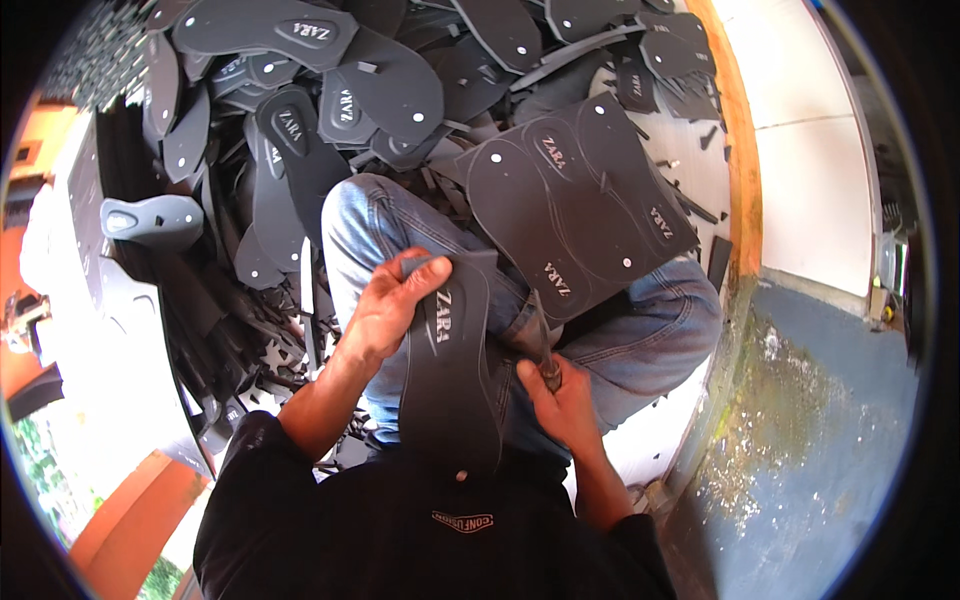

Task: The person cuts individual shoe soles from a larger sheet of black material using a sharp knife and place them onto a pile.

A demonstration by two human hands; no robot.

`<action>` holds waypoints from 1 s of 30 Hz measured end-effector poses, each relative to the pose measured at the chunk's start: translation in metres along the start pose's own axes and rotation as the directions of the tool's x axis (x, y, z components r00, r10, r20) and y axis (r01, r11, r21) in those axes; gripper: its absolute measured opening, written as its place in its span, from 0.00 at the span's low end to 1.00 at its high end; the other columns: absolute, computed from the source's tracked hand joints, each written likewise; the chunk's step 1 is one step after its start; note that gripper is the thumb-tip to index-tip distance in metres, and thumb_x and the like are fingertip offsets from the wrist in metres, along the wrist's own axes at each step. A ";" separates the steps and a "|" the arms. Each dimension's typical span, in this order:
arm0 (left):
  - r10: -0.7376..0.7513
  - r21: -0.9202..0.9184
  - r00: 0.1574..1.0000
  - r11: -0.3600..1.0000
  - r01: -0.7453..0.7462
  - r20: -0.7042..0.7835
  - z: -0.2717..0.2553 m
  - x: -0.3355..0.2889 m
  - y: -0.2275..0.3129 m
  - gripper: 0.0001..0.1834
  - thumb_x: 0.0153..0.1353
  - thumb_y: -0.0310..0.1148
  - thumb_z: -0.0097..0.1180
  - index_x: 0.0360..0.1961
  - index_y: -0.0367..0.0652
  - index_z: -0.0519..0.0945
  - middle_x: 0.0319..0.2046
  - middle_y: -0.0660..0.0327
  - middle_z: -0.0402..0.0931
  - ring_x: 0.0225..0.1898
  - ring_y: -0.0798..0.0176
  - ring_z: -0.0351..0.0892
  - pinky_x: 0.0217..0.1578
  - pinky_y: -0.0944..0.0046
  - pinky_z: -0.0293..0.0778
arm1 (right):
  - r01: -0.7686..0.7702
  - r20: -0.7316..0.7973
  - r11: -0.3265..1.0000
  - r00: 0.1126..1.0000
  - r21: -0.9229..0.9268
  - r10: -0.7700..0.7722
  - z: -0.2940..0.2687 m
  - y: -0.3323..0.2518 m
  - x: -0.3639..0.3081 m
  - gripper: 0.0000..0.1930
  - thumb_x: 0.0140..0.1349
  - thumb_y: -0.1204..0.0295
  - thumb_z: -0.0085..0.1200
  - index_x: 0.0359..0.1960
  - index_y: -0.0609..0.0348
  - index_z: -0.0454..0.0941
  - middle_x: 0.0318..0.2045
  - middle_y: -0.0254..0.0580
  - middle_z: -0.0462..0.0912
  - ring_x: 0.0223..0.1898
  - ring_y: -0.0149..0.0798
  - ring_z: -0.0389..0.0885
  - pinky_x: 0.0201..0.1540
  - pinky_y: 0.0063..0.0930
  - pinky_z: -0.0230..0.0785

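Note:
Closed around the upper end of a dark grey foam sandal sole (447, 395), my left hand (385, 305) has its thumb pressed on the top face. The sole hangs down over my lap and has pale lettering near my thumb. My right hand (566, 402) grips a knife (544, 340) by its brown handle. Its narrow blade points up and away, beside the sole and apart from it. A foam sheet (590, 240) with pressed sole outlines and white dots rests on my right leg, just beyond the blade tip.
A heap of cut foam soles (380, 95) and thin offcuts lies in front of my crossed legs (640, 335). Stacked dark foam strips (190, 300) stand at my left. To the right run a wooden edge (738, 130), pale tiles (810, 160) and a stained blue-grey floor (820, 420).

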State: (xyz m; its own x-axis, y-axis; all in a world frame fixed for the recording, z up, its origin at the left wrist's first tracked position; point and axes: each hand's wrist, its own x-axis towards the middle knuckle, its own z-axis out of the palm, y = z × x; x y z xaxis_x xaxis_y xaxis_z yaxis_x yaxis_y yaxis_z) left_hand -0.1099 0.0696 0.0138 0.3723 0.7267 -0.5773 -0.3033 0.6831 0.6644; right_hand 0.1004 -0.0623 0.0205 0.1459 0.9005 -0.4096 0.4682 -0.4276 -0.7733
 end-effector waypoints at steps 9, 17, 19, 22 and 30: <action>-0.104 0.115 0.994 0.988 0.099 0.040 0.023 -0.002 0.000 0.17 0.59 0.39 0.58 0.38 0.33 0.78 0.28 0.61 0.79 0.27 0.71 0.78 0.30 0.74 0.74 | -0.043 -0.027 0.997 0.999 -0.068 0.041 -0.002 0.002 0.001 0.23 0.58 0.56 0.56 0.17 0.63 0.68 0.11 0.52 0.70 0.15 0.56 0.72 0.19 0.40 0.61; -0.184 0.408 0.977 0.904 0.124 0.110 0.029 -0.002 0.007 0.18 0.56 0.40 0.61 0.39 0.34 0.79 0.30 0.62 0.79 0.32 0.72 0.76 0.36 0.72 0.72 | 0.052 0.045 0.984 0.998 -0.170 -0.045 -0.014 -0.002 0.020 0.16 0.57 0.65 0.55 0.18 0.62 0.71 0.14 0.56 0.72 0.21 0.60 0.73 0.24 0.46 0.63; -0.159 0.322 0.972 0.942 0.097 0.174 0.034 -0.003 0.005 0.18 0.57 0.40 0.61 0.40 0.34 0.78 0.30 0.62 0.79 0.33 0.72 0.76 0.37 0.71 0.72 | 0.136 0.062 0.979 0.990 -0.154 -0.127 -0.020 -0.013 0.040 0.14 0.56 0.66 0.55 0.18 0.62 0.71 0.15 0.57 0.73 0.23 0.61 0.73 0.26 0.47 0.63; -0.172 0.293 0.959 0.951 0.101 0.227 0.044 -0.004 -0.003 0.19 0.57 0.40 0.61 0.41 0.34 0.78 0.33 0.61 0.79 0.35 0.72 0.75 0.38 0.71 0.72 | 0.281 0.093 0.957 0.957 -0.074 -0.273 -0.023 -0.030 0.070 0.13 0.55 0.68 0.56 0.19 0.63 0.72 0.16 0.55 0.74 0.21 0.59 0.73 0.26 0.44 0.63; -0.179 0.301 0.955 0.948 0.103 0.237 0.046 0.004 -0.009 0.26 0.61 0.50 0.52 0.43 0.33 0.77 0.34 0.60 0.79 0.37 0.71 0.75 0.39 0.71 0.71 | -0.246 0.364 0.799 0.931 0.549 0.036 -0.051 -0.039 0.084 0.13 0.59 0.65 0.56 0.23 0.61 0.75 0.14 0.23 0.66 0.17 0.17 0.60 0.19 0.16 0.52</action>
State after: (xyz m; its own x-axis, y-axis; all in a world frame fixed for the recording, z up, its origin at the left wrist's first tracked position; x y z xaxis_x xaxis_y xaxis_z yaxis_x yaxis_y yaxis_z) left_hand -0.0652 0.0633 0.0272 0.6177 0.5546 -0.5575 0.0144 0.7008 0.7132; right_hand 0.1385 0.0342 0.0412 -0.1651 0.7939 -0.5851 -0.1399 -0.6061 -0.7830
